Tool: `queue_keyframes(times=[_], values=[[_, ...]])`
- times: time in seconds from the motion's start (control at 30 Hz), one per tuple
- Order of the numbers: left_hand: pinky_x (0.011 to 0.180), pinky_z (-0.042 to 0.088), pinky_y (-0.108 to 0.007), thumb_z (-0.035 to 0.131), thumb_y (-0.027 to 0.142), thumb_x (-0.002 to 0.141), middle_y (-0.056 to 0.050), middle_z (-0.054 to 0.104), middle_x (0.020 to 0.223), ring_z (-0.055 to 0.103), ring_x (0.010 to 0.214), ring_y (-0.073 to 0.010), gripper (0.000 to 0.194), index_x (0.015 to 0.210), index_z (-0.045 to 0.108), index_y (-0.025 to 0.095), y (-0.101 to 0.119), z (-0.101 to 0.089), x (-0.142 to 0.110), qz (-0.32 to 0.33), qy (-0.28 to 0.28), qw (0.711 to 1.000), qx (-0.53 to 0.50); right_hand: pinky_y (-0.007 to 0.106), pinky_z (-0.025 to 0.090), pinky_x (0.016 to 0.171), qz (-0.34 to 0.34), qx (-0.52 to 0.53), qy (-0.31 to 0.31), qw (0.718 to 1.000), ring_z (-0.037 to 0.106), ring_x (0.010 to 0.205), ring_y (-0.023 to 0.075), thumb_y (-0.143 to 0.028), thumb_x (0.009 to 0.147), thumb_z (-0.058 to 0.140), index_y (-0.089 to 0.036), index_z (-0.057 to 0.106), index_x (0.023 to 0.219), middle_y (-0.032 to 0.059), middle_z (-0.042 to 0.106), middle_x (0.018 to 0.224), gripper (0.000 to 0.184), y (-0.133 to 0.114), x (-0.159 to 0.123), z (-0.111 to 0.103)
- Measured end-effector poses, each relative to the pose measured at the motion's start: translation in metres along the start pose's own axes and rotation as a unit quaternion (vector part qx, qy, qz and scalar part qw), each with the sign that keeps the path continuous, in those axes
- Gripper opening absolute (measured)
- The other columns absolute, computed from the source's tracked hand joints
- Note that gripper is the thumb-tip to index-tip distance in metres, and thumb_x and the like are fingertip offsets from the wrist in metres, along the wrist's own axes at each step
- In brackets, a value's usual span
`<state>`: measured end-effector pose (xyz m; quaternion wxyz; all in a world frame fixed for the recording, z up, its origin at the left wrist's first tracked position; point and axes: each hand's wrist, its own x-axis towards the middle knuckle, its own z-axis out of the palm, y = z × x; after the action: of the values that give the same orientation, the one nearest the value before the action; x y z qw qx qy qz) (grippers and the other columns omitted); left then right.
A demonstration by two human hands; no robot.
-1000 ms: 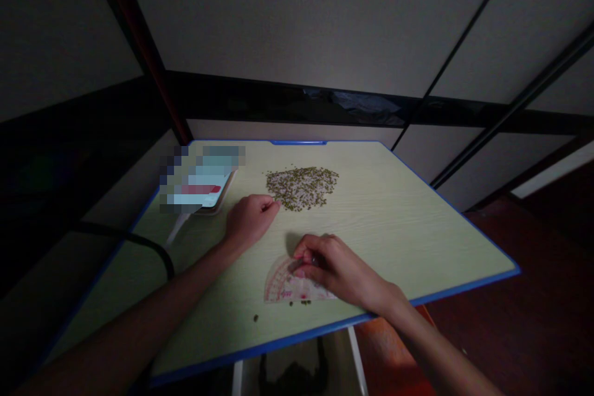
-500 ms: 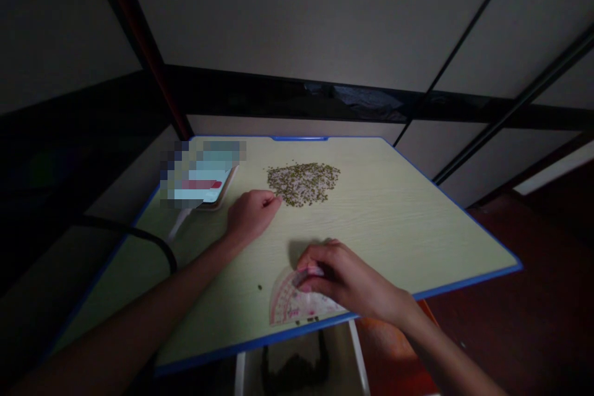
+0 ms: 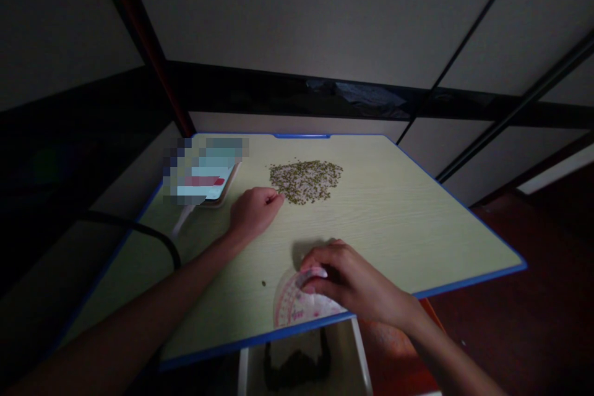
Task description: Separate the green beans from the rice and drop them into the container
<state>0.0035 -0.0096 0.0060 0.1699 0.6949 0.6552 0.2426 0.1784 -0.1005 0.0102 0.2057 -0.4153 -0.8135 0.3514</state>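
Note:
My right hand pinches a clear semicircular protractor with pink markings by its upper part. The protractor lies over the table's front edge, its straight side at the blue rim. My left hand rests on the table with its fingers curled in, the fingertips at the near left border of a pile of small grains. That pile mixes green bean-like grains with pale ones. Whatever the left fingers may hold is hidden. A single dark grain lies left of the protractor.
The pale table has a blue rim. A phone, partly blurred out, stands at the left with a white cable. Below the front edge is a pale open bin with dark contents. Cabinet panels rise behind.
A few dark grains that lay at the protractor's straight side by the front rim are gone from the tabletop. Both hands stay nearly in place; the view has shifted slightly.

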Motion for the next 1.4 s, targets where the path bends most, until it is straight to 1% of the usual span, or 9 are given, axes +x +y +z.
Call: queue_keyframes(times=[0.07, 0.2, 0.33, 0.47, 0.6, 0.77, 0.93, 1.17, 1.4], values=[[0.048, 0.02, -0.025, 0.041, 0.039, 0.073, 0.003, 0.043, 0.039, 0.042, 0.046, -0.0125, 0.037, 0.042, 0.037, 0.02, 0.0, 0.0, 0.0, -0.001, 0.0, 1.0, 0.0, 0.023, 0.039, 0.066, 0.003, 0.024, -0.007, 1.0, 0.053, 0.068, 0.0107, -0.025, 0.078, 0.059, -0.017, 0.064, 0.084, 0.0011, 0.062, 0.076, 0.011, 0.0, 0.0, 0.0], [0.048, 0.02, -0.025, 0.041, 0.039, 0.073, 0.003, 0.043, 0.04, 0.042, 0.046, -0.0126, 0.036, 0.042, 0.038, 0.02, -0.001, 0.001, 0.0, 0.002, 0.0, 1.0, -0.002, 0.02, 0.039, 0.056, 0.031, 0.13, -0.019, 0.991, 0.048, 0.059, 0.009, -0.023, 0.076, 0.061, -0.014, 0.062, 0.083, -0.001, 0.056, 0.066, 0.012, 0.004, 0.007, -0.004], [0.049, 0.021, -0.025, 0.041, 0.039, 0.073, 0.003, 0.042, 0.041, 0.041, 0.047, -0.0123, 0.036, 0.043, 0.038, 0.02, -0.002, 0.002, 0.0, 0.011, 0.001, 1.0, -0.005, 0.02, 0.037, 0.055, 0.023, 0.178, 0.025, 0.983, 0.045, 0.058, 0.0079, -0.021, 0.075, 0.06, -0.012, 0.06, 0.083, -0.0018, 0.052, 0.066, 0.012, 0.01, 0.029, -0.006], [0.049, 0.022, -0.025, 0.04, 0.039, 0.073, 0.004, 0.038, 0.041, 0.04, 0.047, -0.0119, 0.036, 0.042, 0.037, 0.02, -0.002, 0.002, 0.001, 0.016, 0.004, 1.0, -0.007, 0.018, 0.034, 0.051, 0.012, 0.132, 0.034, 0.991, 0.042, 0.053, 0.0065, -0.017, 0.075, 0.059, -0.013, 0.06, 0.081, -0.0039, 0.049, 0.06, 0.007, 0.013, 0.053, -0.001], [0.049, 0.022, -0.025, 0.04, 0.04, 0.073, 0.004, 0.038, 0.042, 0.04, 0.048, -0.0118, 0.036, 0.043, 0.036, 0.02, -0.003, 0.003, 0.0, 0.014, 0.005, 1.0, -0.01, 0.02, 0.039, 0.06, -0.023, 0.073, 0.005, 0.997, 0.052, 0.063, 0.0093, -0.019, 0.075, 0.06, -0.014, 0.064, 0.084, -0.0001, 0.06, 0.07, 0.01, 0.01, 0.062, 0.006], [0.048, 0.022, -0.025, 0.041, 0.039, 0.073, 0.004, 0.042, 0.042, 0.042, 0.048, -0.0123, 0.035, 0.043, 0.038, 0.02, -0.003, 0.003, -0.001, 0.013, 0.007, 1.0, -0.011, 0.023, 0.043, 0.068, -0.042, 0.075, -0.046, 0.995, 0.059, 0.071, 0.0119, -0.021, 0.077, 0.06, -0.015, 0.066, 0.089, 0.0028, 0.067, 0.077, 0.015, 0.008, 0.059, 0.007], [0.048, 0.021, -0.025, 0.041, 0.039, 0.073, 0.003, 0.044, 0.041, 0.042, 0.046, -0.0124, 0.036, 0.043, 0.039, 0.02, -0.003, 0.002, -0.001, 0.014, 0.009, 1.0, -0.011, 0.023, 0.045, 0.066, -0.054, 0.076, -0.078, 0.993, 0.06, 0.071, 0.0122, -0.02, 0.077, 0.06, -0.014, 0.067, 0.09, 0.0033, 0.068, 0.078, 0.016, 0.007, 0.048, 0.004], [0.048, 0.021, -0.025, 0.041, 0.04, 0.073, 0.003, 0.044, 0.04, 0.042, 0.046, -0.0124, 0.037, 0.042, 0.039, 0.02, -0.002, 0.002, 0.0, 0.009, 0.007, 1.0, -0.011, 0.022, 0.046, 0.063, -0.038, 0.089, -0.064, 0.993, 0.059, 0.066, 0.0118, -0.021, 0.076, 0.061, -0.012, 0.068, 0.087, 0.0038, 0.067, 0.076, 0.016, 0.005, 0.03, 0.006], [0.048, 0.02, -0.024, 0.041, 0.04, 0.073, 0.003, 0.043, 0.04, 0.041, 0.045, -0.0118, 0.037, 0.042, 0.039, 0.02, -0.002, 0.002, -0.001, 0.007, 0.003, 1.0, -0.009, 0.021, 0.044, 0.057, -0.023, 0.119, -0.053, 0.991, 0.055, 0.06, 0.0103, -0.019, 0.073, 0.063, -0.011, 0.069, 0.085, 0.0033, 0.065, 0.07, 0.015, 0.006, 0.028, 0.006]])
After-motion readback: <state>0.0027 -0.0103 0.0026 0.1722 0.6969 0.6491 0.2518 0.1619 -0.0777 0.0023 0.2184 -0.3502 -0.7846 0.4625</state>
